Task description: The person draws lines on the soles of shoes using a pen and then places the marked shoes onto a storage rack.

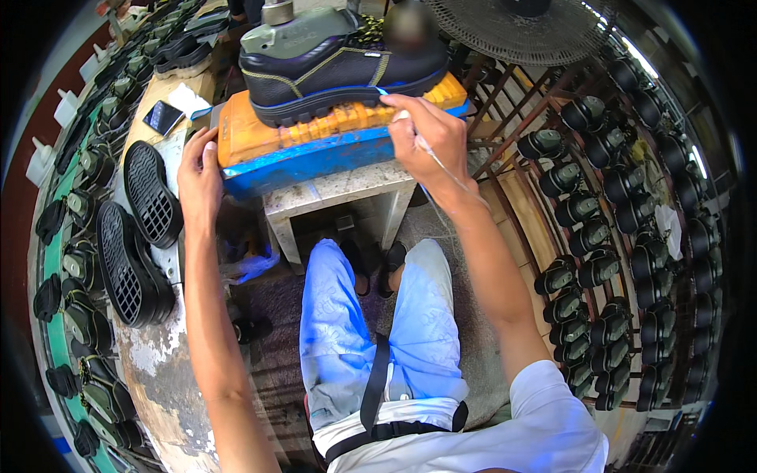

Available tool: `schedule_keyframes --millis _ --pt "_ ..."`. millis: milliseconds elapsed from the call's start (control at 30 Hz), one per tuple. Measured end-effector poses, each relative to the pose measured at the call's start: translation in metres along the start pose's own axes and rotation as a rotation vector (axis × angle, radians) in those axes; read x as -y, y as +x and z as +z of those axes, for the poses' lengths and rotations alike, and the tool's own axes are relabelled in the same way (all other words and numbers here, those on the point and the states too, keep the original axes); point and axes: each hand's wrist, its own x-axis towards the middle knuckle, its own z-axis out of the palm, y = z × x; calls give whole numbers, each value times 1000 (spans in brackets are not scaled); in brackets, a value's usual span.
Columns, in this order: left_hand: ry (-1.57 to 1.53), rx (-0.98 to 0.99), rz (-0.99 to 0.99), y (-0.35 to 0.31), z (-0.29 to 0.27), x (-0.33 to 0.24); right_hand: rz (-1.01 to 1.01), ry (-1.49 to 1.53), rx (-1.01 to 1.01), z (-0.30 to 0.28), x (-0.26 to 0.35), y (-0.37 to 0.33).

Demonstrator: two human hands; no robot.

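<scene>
A black leather work shoe with yellow stitching sits sole-down on an orange pad over a blue base. A grey-green shoe last fills its opening, beneath a metal post. My right hand is closed round a slim pen-like tool, its tip at the seam between upper and sole. A thin pale cord trails from that hand over the wrist. My left hand lies against the pad's left end, fingers stretched along it, thumb in front.
Two black soles and a phone lie on the worn bench at left. Beyond it, a green conveyor carries shoes. Racks of shoes on lasts stand at right, below a large fan. A pale stand supports the base.
</scene>
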Motion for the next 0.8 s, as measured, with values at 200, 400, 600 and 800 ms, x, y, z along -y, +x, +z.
schedule_keyframes --millis 200,400,600,800 --pt "-99 136 -169 48 11 3 4 35 44 -48 -21 -1" --pt "-370 234 -302 84 25 29 -5 -107 15 -90 -24 7" --pt "-381 50 -285 31 6 29 291 218 -12 -132 -26 3" --pt "-421 -30 -312 -132 30 -127 519 531 263 -72 -16 -41"
